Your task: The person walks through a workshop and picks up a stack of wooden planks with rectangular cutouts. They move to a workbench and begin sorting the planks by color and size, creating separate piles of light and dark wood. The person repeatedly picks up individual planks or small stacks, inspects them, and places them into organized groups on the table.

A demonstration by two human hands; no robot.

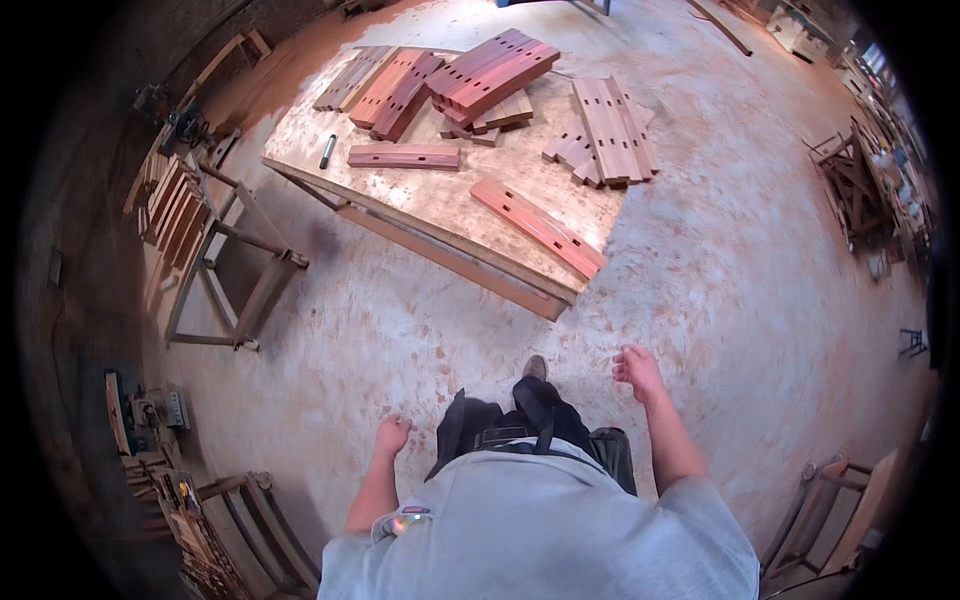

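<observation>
I stand on a dusty floor a step back from a low wooden work table (pixel 440 205). My left hand (pixel 392 434) hangs by my hip with its fingers curled and nothing in it. My right hand (pixel 637 369) is raised a little at my side, fingers loosely apart, also holding nothing. On the table lie several reddish slotted boards: a single one (pixel 538 227) near the front right corner, another (pixel 404 156) in the middle, a stack (pixel 492 72) at the back and a paler pile (pixel 606 130) to the right. Neither hand touches the boards.
A small dark cylinder (pixel 327 151) lies near the table's left edge. A wooden frame (pixel 235 270) stands left of the table, with planks (pixel 172 205) leaning behind it. Wooden chair parts (pixel 250 520) sit at lower left, another frame (pixel 830 510) at lower right, stacked furniture (pixel 860 180) at right.
</observation>
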